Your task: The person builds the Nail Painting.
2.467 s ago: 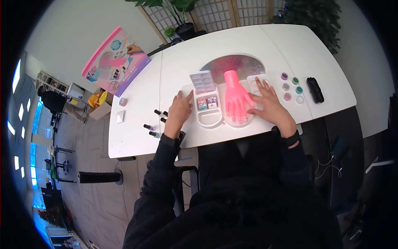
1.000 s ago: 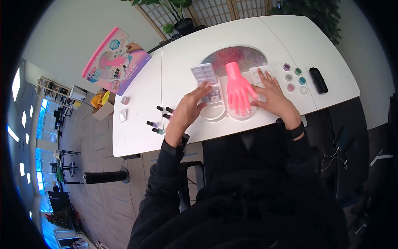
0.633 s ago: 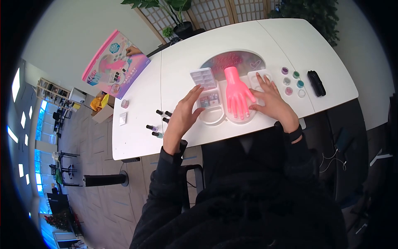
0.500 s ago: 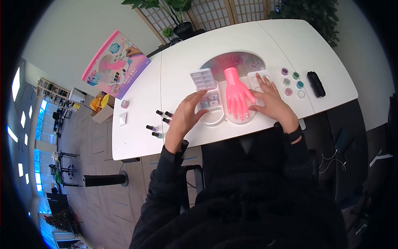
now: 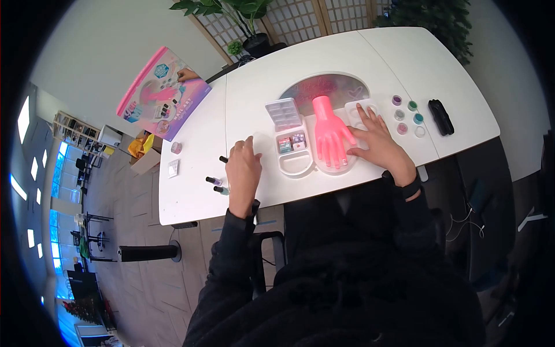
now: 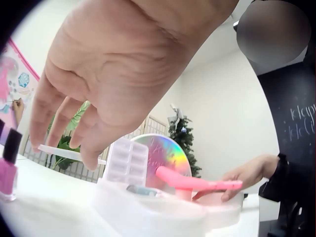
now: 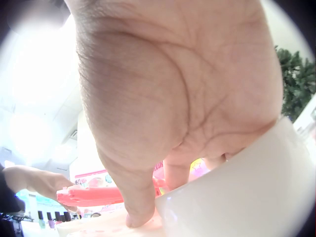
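Pink hand [image 5: 331, 136] is lying flat on the white base [image 5: 296, 164], its fingers pointing toward the person, its cut end facing the silvery panel [image 5: 300, 91]; taking it as landmark; left hand [image 5: 244, 176] is hanging above the table [image 5: 188, 199], left of pink hand and well apart from it; its fingers are bending and, with the thumb, are pinching a thin pale plate [image 6: 64, 153], as the left wrist view is showing; right hand [image 5: 378, 141] is resting just right of pink hand, over the tray [image 5: 351, 112], fingers spreading and gripping nothing; its thumb is touching down beside pink hand's thumb.

Left of pink hand, just beside it, two small boxes [image 5: 291, 143] are sitting in a compartment; behind them a gridded lid [image 5: 282, 114] is standing tilted up; farther left, bottles [image 5: 214, 180] with black caps are standing near left hand, some hiding behind it; farther left again, a packet [image 5: 173, 168] and a jar [image 5: 176, 148] are lying apart; the carton [image 5: 147, 98] is standing far left and behind; right of pink hand, beyond right hand, six pots [image 5: 399, 115] are sitting in two rows; a black case [image 5: 441, 117] is lying farthest right; behind pink hand, past the panel, a plant [image 5: 256, 43] is standing off the table.
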`<state>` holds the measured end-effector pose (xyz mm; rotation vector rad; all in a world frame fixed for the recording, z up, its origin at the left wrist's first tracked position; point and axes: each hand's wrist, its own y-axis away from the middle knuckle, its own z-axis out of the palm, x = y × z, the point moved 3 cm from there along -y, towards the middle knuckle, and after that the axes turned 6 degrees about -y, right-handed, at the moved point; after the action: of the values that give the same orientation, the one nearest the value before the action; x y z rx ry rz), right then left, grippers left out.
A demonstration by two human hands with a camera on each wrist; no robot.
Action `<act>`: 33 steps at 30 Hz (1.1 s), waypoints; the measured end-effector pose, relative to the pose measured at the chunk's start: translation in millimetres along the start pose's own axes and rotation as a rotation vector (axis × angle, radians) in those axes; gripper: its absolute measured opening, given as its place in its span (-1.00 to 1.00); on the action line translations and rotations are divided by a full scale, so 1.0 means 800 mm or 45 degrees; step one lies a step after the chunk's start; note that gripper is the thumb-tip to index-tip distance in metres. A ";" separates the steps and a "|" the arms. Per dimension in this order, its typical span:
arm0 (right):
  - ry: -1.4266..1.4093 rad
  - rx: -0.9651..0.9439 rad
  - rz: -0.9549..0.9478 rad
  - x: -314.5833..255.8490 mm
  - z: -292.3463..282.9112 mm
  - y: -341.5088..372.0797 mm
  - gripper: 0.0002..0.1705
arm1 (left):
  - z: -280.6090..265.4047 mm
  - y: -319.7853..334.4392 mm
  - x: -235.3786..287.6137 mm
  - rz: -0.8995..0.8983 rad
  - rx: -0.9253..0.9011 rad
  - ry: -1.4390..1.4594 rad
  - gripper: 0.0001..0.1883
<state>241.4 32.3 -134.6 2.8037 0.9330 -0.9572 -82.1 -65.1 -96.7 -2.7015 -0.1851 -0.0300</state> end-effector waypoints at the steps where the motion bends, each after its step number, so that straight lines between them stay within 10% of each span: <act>1: 0.003 -0.006 0.012 0.000 0.000 0.001 -0.31 | 0.009 0.000 -0.001 0.024 -0.038 -0.077 -0.46; 7: -0.030 -0.036 0.028 -0.006 -0.005 0.002 -0.29 | 0.007 -0.017 0.018 0.291 0.339 -0.139 -0.60; 9: -0.025 -0.036 0.034 -0.005 -0.005 0.002 -0.29 | -0.011 -0.031 0.038 0.402 -0.015 0.493 -0.67; 12: -0.012 -0.035 0.023 -0.003 -0.003 0.000 -0.30 | -0.018 -0.022 0.064 0.511 -0.194 0.433 -0.72; 33: 0.000 -0.008 0.012 -0.003 -0.003 0.002 -0.31 | -0.020 -0.038 0.049 0.308 -0.300 0.647 -0.81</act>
<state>242.2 30.4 -131.8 2.8001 0.9201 -0.9514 -47.5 -39.8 -67.3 -2.8191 0.3153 -0.6944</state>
